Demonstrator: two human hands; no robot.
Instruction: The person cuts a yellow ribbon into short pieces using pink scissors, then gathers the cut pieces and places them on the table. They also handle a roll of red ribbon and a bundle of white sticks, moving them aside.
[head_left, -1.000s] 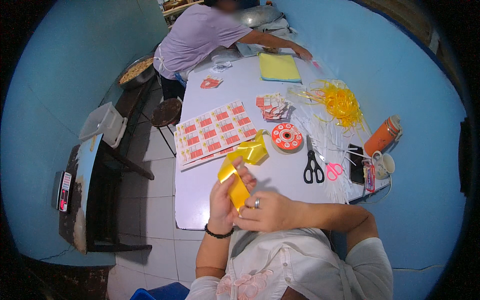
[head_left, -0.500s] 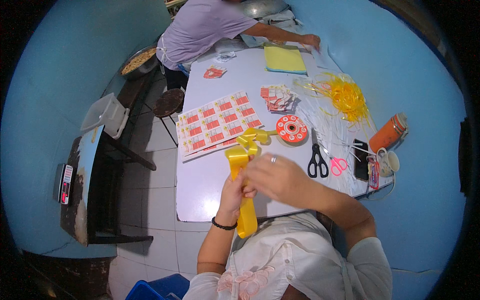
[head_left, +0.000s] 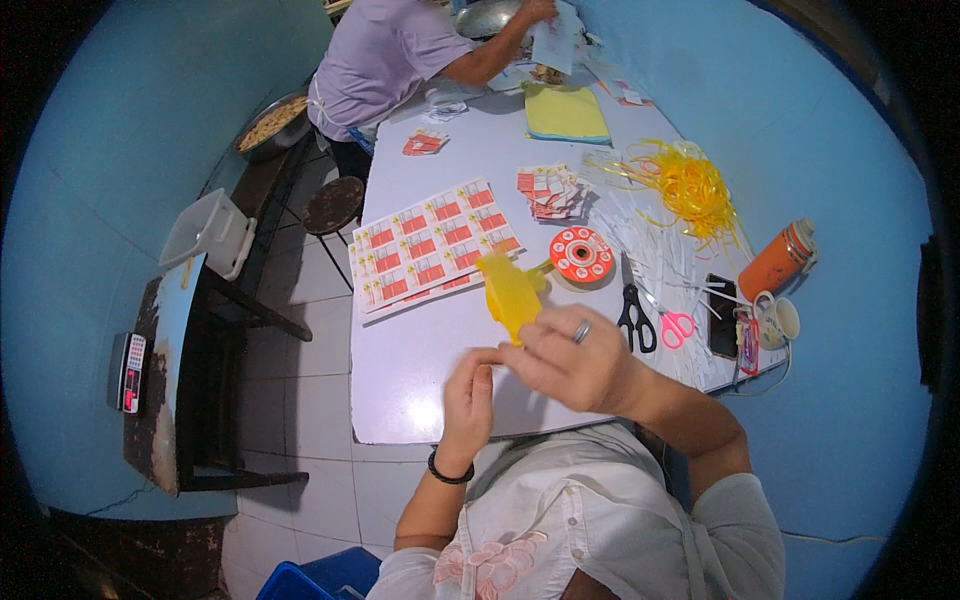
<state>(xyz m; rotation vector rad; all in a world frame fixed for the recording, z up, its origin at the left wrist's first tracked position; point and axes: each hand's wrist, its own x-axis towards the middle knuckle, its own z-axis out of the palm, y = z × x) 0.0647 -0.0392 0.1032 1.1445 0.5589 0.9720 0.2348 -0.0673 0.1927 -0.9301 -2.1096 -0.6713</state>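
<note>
A loop of yellow ribbon [head_left: 512, 297] rises from my right hand [head_left: 575, 365], whose fingers are pinched on its lower end. That hand wears a ring. My left hand [head_left: 468, 405], with a dark beaded bracelet at the wrist, is just left of it. One left finger reaches toward the right fingertips, the thumb stands apart, and I see no ribbon in this hand. The ribbon trails toward an orange-red spool [head_left: 581, 255] lying beyond my right hand. Black-handled scissors [head_left: 637, 315] and pink-handled scissors [head_left: 677, 327] lie to the right.
Printed label sheets [head_left: 430, 245] lie left of the spool, cut labels [head_left: 553, 193] beyond it. Yellow ribbon strands [head_left: 690, 190], white strips [head_left: 665, 250], a phone [head_left: 722, 318], a mug [head_left: 780, 322] and an orange flask [head_left: 778, 262] occupy the right side. A co-worker [head_left: 385, 65] stands at the far end.
The ribbon strip that hung through my left hand is out of it, and the ribbon now stands above my right hand. The co-worker's arm has lifted a pale sheet.
</note>
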